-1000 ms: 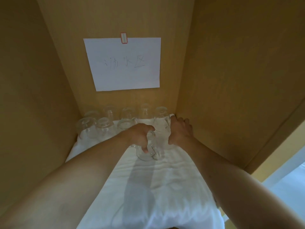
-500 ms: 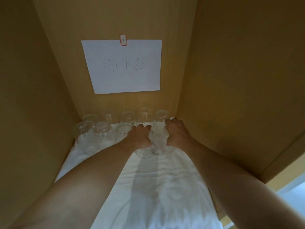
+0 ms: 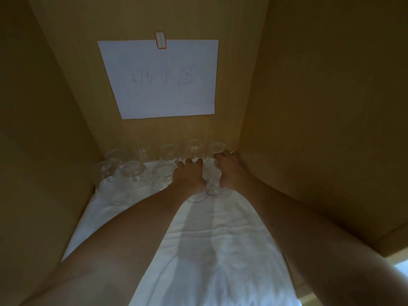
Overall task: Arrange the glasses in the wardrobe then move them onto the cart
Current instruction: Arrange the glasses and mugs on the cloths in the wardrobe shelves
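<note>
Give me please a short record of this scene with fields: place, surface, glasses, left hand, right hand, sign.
place: inside a wooden wardrobe compartment
surface: white cloth covering the shelf
glasses: clear glasses in two rows along the back wall
left hand: left hand wrapped over a glass in the front row
right hand: right hand wrapped over a glass beside the right wall
sign: white paper sheet on the back wall, faint handwriting, unreadable; red-edged label at its top
</note>
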